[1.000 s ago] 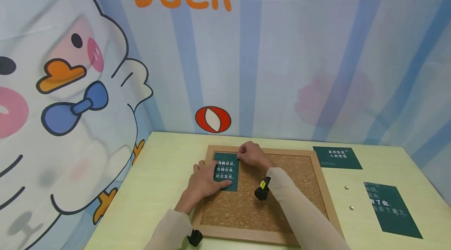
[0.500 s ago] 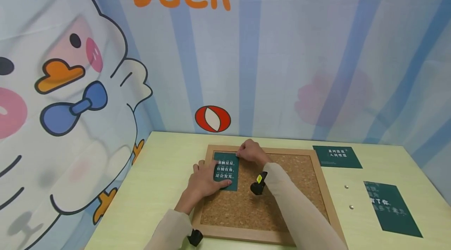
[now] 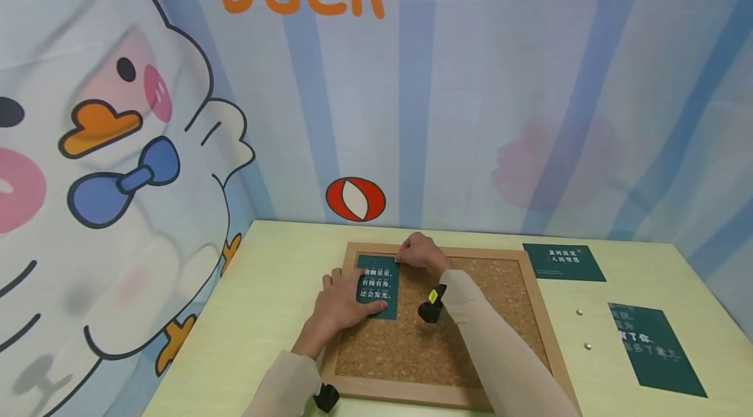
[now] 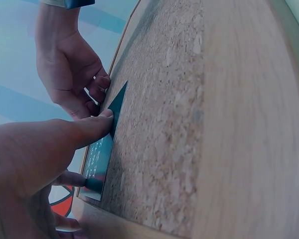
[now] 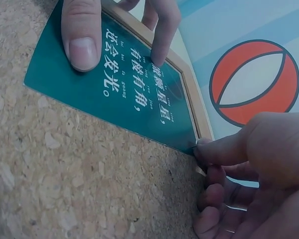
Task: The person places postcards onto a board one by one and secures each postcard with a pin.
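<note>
A dark green card [image 3: 377, 285] with white printed characters lies flat on the upper left of a framed corkboard [image 3: 435, 351]. My left hand [image 3: 340, 302] rests on the card, its thumb and a fingertip pressing the surface. At the card's upper right corner, the thumb and curled fingers of my right hand [image 3: 421, 254] pinch a tiny item, probably a thumbtack, mostly hidden by the fingertips. The right wrist view shows the card [image 5: 109, 84] up close, with the right hand [image 5: 254, 174] at its corner. In the left wrist view, both hands meet around the card.
Two small silver thumbtacks [image 3: 579, 313] lie on the pale yellow table [image 3: 235, 312], right of the board. Another green card [image 3: 565, 262] lies by the board's upper right corner, and a further green card [image 3: 657, 350] sits nearer. A printed curtain [image 3: 459, 110] hangs behind the table.
My right wrist has shifted slightly up and left, while its fingertips stay at the card's corner. The left hand and the card look unchanged.
</note>
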{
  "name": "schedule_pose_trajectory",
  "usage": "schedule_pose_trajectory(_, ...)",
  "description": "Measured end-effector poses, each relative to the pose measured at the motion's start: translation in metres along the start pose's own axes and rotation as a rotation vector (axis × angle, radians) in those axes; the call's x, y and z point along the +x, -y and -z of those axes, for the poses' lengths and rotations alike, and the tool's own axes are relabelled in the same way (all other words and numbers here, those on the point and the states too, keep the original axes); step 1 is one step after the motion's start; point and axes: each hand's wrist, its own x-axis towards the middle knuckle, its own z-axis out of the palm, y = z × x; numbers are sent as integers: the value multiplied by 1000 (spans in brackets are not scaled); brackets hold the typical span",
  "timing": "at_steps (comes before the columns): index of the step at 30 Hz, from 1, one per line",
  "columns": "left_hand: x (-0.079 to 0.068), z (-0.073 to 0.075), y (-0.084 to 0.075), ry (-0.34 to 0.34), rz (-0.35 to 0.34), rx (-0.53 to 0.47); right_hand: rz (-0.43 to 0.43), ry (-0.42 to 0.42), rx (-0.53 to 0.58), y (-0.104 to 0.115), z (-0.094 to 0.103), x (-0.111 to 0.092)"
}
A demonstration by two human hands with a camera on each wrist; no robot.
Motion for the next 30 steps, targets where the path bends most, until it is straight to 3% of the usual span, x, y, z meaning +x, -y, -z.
schedule_pose_trajectory(14, -1, 1, -1, -8, -2, 2, -47, -2, -90, 7, -3, 2)
schedule_pose_trajectory(24, -2, 1, 0, -29, -1, -22, -47, -48, -71, 11, -5, 0)
schedule_pose_trajectory(30, -2, -1, -1, -10, -3, -28, -98, -61, -75, 12, -5, 1)
